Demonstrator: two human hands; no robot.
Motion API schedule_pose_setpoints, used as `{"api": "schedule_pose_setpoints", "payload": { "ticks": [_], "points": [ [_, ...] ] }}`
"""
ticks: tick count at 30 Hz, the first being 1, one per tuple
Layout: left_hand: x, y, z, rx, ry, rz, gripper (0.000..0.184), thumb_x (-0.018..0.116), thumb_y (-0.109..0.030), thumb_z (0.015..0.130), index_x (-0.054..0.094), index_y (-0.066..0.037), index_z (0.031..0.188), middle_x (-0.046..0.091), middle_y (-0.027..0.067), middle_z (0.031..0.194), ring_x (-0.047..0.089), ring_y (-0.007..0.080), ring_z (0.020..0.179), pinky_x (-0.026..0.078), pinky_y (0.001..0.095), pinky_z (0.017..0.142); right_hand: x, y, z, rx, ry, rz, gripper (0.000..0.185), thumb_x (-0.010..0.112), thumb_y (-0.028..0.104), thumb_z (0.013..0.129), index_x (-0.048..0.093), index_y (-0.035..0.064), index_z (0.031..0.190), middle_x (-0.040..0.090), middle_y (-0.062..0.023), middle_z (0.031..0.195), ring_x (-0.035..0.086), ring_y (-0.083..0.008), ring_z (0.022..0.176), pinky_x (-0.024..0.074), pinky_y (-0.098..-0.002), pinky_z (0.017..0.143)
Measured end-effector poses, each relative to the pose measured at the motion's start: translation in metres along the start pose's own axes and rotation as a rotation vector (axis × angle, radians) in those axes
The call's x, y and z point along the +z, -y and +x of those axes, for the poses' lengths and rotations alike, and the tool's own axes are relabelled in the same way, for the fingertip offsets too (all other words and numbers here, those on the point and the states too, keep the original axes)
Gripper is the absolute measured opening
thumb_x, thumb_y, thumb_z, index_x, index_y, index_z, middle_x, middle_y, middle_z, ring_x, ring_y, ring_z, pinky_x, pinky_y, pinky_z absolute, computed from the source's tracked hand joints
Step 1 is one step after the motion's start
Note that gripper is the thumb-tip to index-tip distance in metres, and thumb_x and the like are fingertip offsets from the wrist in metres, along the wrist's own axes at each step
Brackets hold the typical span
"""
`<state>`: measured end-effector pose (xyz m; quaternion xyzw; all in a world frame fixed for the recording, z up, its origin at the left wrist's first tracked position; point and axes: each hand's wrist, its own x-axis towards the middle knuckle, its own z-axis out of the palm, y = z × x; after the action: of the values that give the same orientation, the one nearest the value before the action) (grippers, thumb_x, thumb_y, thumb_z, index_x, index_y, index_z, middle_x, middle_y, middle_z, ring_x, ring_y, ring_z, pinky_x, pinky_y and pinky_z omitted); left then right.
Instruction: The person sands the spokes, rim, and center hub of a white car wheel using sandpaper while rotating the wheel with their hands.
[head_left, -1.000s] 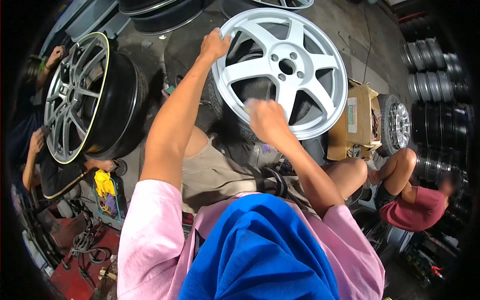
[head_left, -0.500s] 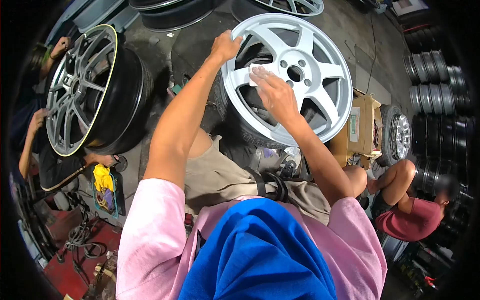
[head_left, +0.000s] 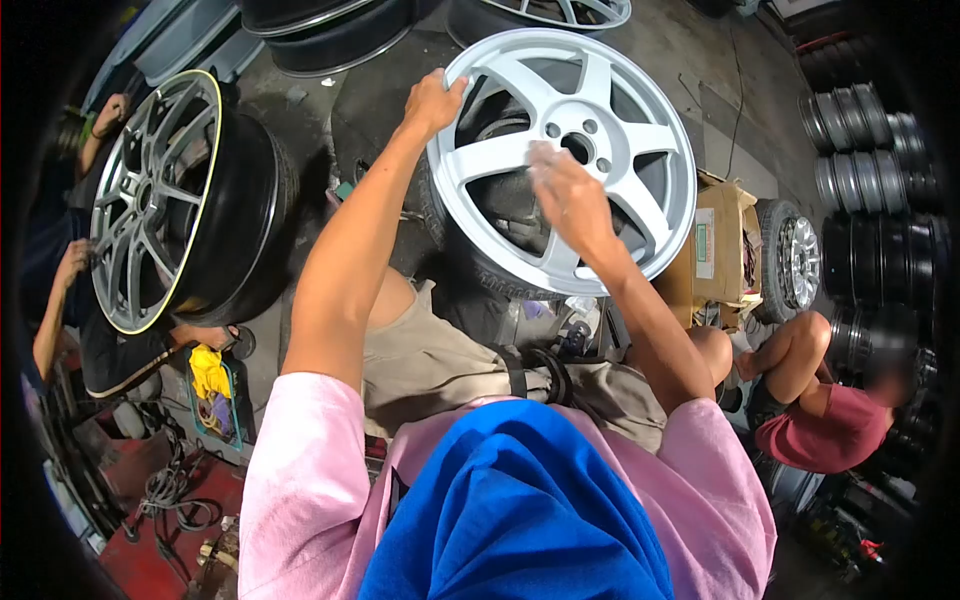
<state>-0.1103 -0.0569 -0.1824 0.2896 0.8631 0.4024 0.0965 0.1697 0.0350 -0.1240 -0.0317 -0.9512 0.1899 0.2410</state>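
Note:
A pale white alloy wheel rim (head_left: 622,152) with several broad spokes lies face up before me, above a dark tyre (head_left: 432,205). My left hand (head_left: 436,104) is closed over the rim's upper left edge. Over the left spoke near the hub, my right hand (head_left: 572,200) is smeared by motion, fingers pointing toward the upper left. The small white pad seen under those fingers half a second ago is hard to make out against the white spoke.
At left, another person's hands hold a grey wheel (head_left: 150,200) with a yellow-edged lip. A cardboard box (head_left: 725,240) and a tyre with a chrome wheel (head_left: 800,262) stand at right, near a seated person (head_left: 820,430). Stacked rims (head_left: 850,180) line the far right.
My right hand has slid along the spoke toward the hub, and the white pad is no longer distinct. My left hand keeps its hold on the rim. The whole view has shifted slightly.

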Motion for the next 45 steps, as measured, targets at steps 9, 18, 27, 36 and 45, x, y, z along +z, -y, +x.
{"api": "schedule_pose_setpoints", "payload": {
  "ticks": [9, 18, 27, 36, 45],
  "points": [
    [-0.008, -0.014, -0.006, -0.032, 0.001, 0.139, 0.056, 0.059, -0.047, 0.099, 0.063, 0.002, 0.125, 0.070, 0.0314, 0.113, 0.066, 0.0493, 0.111, 0.051, 0.0558, 0.096, 0.022, -0.026, 0.042, 0.059, -0.173, -0.025, 0.026, 0.064, 0.009, 0.095, 0.073, 0.0000, 0.118, 0.069, -0.0184, 0.129, 0.067, -0.0368, 0.118, 0.0552, -0.0429, 0.100],
    [0.014, -0.043, -0.020, 0.618, -0.101, 0.466, 0.058, 0.050, -0.043, 0.106, 0.048, -0.007, 0.151, 0.043, 0.0204, 0.157, 0.037, 0.0376, 0.148, 0.028, 0.0574, 0.121, -0.039, 0.008, -0.033, 0.063, -0.001, -0.028, 0.024, 0.070, 0.007, 0.089, 0.075, 0.0026, 0.113, 0.073, -0.0146, 0.124, 0.070, -0.0323, 0.114, 0.0560, -0.0424, 0.099],
    [0.027, -0.094, -0.047, 0.453, 0.239, 0.788, 0.091, 0.038, -0.063, 0.104, 0.020, 0.004, 0.162, 0.020, 0.0269, 0.168, 0.016, 0.0422, 0.157, 0.013, 0.0580, 0.126, -0.076, -0.039, -0.048, 0.137, 0.026, -0.198, 0.020, 0.070, 0.006, 0.089, 0.075, 0.0020, 0.107, 0.073, -0.0133, 0.114, 0.067, -0.0324, 0.106, 0.0487, -0.0415, 0.095],
    [0.020, -0.148, -0.139, 0.707, 0.506, 0.720, 0.061, 0.050, -0.051, 0.104, 0.063, 0.004, 0.127, 0.059, 0.0202, 0.133, 0.047, 0.0413, 0.138, 0.029, 0.0599, 0.119, -0.112, -0.056, -0.048, 0.536, -0.131, 0.181, 0.021, 0.060, 0.014, 0.102, 0.070, 0.0005, 0.114, 0.074, -0.0197, 0.099, 0.073, -0.0305, 0.081, 0.0566, -0.0390, 0.076],
    [0.057, -0.197, -0.092, 0.114, 0.853, -0.619, 0.041, 0.058, -0.034, 0.103, 0.072, 0.002, 0.116, 0.073, 0.0135, 0.111, 0.073, 0.0286, 0.093, 0.057, 0.0395, 0.079, -0.176, -0.130, -0.094, 0.689, -0.402, -0.176, 0.029, 0.071, 0.023, 0.097, 0.073, -0.0036, 0.108, 0.077, -0.0127, 0.085, 0.074, -0.0206, 0.077, 0.0556, -0.0327, 0.072]
  ]
}}
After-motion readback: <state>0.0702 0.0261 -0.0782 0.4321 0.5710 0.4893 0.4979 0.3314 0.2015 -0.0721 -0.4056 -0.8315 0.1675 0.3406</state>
